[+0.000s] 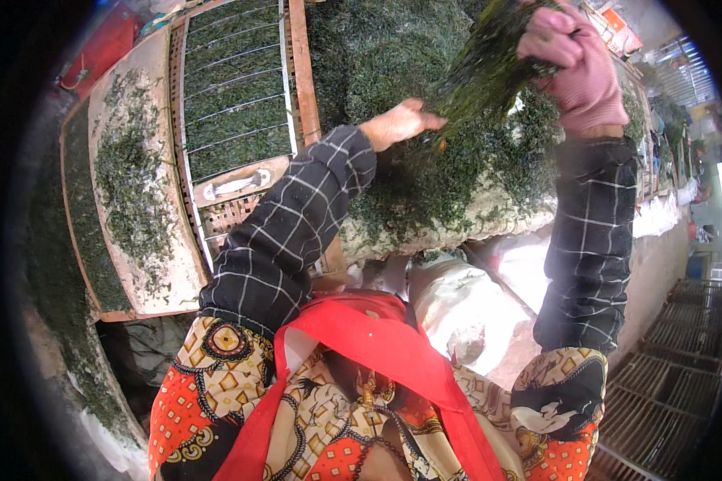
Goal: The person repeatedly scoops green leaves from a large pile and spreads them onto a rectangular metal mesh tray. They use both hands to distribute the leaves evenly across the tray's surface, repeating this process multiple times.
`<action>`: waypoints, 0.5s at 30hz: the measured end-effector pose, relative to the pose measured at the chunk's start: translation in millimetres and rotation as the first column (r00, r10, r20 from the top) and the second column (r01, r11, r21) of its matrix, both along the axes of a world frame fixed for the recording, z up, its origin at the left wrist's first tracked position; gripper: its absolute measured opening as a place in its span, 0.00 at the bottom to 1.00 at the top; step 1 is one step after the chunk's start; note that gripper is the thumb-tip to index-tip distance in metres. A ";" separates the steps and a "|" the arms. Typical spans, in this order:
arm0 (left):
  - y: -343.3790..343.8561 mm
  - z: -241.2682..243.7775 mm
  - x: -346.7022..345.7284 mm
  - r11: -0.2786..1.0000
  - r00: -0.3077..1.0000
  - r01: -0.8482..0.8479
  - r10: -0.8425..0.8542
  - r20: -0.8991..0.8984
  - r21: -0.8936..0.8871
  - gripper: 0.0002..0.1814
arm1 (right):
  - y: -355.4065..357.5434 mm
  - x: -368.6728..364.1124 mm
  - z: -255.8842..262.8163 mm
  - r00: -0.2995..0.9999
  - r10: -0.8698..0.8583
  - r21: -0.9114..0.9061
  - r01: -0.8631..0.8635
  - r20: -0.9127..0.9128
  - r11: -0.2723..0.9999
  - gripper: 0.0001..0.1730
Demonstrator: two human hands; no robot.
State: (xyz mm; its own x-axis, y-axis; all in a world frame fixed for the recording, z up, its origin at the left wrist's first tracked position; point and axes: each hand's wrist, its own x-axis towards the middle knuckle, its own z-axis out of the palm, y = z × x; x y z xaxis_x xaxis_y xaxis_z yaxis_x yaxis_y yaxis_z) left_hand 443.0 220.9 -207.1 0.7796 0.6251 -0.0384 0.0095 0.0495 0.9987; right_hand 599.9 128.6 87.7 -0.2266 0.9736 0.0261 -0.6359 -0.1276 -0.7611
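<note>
My right hand [568, 66], in a pink knitted glove, grips a bunch of long green plant strands [487, 66] above the heap at the upper right. The bunch is blurred and hangs down to the left. My bare left hand [400, 123] reaches in below it, with its fingertips at the lower end of the strands. Whether those fingers pinch any strands is hard to see. Beneath both hands spreads a thick heap of dark green chopped plant matter [391, 66] on a pale work surface [499, 210].
Left of the heap, a frame with thin crossbars [237, 117] lies filled with green matter. A board with a metal handle [237, 183] sits at its near end. Further left is a pale board [147, 264] strewn with scraps. A white sack [457, 300] stands below; slatted racks [668, 355] line the right.
</note>
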 end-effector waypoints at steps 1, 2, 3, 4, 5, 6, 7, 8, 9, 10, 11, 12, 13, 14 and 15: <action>-7.4 -6.0 0.3 0.999 0.991 0.011 -0.007 -0.134 0.031 0.15 | -0.9 1.8 10.6 0.998 -0.069 0.124 0.068 0.002 0.990 0.17; -18.0 -13.7 -1.8 0.997 0.994 0.071 -0.072 0.084 0.016 0.12 | -4.2 7.7 25.1 1.000 0.024 0.159 -0.021 -0.017 0.987 0.16; -38.1 11.0 -7.5 0.995 0.968 -0.022 0.046 -0.247 0.100 0.12 | -6.1 14.3 35.4 0.992 0.120 0.193 -0.110 -0.039 0.975 0.16; -21.5 -31.0 -28.4 0.709 0.915 0.238 0.067 -0.398 0.664 0.11 | -1.5 1.4 46.6 0.994 0.060 0.137 -0.073 0.094 0.988 0.16; -22.5 -62.7 -31.9 0.529 0.941 0.256 0.053 -0.333 0.809 0.13 | -8.2 -3.9 59.8 0.966 -0.050 0.082 0.030 0.253 0.996 0.16; -22.0 -95.9 -48.8 0.326 0.958 0.232 0.086 -0.273 0.917 0.17 | -9.5 -10.7 66.7 0.915 -0.117 0.044 0.108 0.386 0.993 0.16; -47.2 -65.4 -59.0 0.856 0.917 0.093 0.126 -0.378 0.509 0.19 | -16.3 -8.7 73.3 0.831 -0.202 0.021 0.223 0.518 0.975 0.16; -45.2 -71.8 -64.0 0.853 0.762 0.265 0.099 -0.640 0.448 0.18 | -23.4 -7.0 78.8 0.719 -0.269 0.014 0.339 0.640 0.941 0.16; -37.6 -76.6 -69.9 0.871 0.700 0.333 0.028 -0.714 0.361 0.20 | -24.8 -1.2 82.2 0.716 -0.298 0.073 0.328 0.631 0.942 0.15; -38.0 -79.7 -73.5 0.915 0.862 0.152 0.062 -0.503 0.373 0.21 | -23.7 9.2 75.6 0.781 -0.332 0.163 0.290 0.530 0.943 0.13; -33.5 -54.8 -67.5 0.837 0.851 0.191 0.120 -0.511 0.513 0.20 | -18.2 19.8 68.3 0.863 -0.327 0.270 0.234 0.384 0.934 0.12; -28.6 -22.9 -64.1 0.792 0.833 0.162 0.211 -0.512 0.589 0.20 | -7.6 26.5 57.9 0.937 -0.267 0.419 0.154 0.227 0.895 0.10; -22.7 -2.4 -59.2 0.704 0.879 -0.067 0.377 -0.292 0.707 0.19 | 1.9 28.6 54.6 0.980 -0.160 0.546 0.070 0.119 0.835 0.09; -18.7 30.5 -65.6 0.785 0.850 -0.323 0.487 -0.203 0.528 0.14 | 24.4 18.9 40.9 0.997 -0.056 0.579 0.014 0.055 0.815 0.08; -6.7 47.0 -35.8 0.900 0.931 -0.362 0.337 0.140 0.241 0.12 | 9.3 22.0 40.3 0.993 -0.103 0.587 0.051 0.055 0.808 0.07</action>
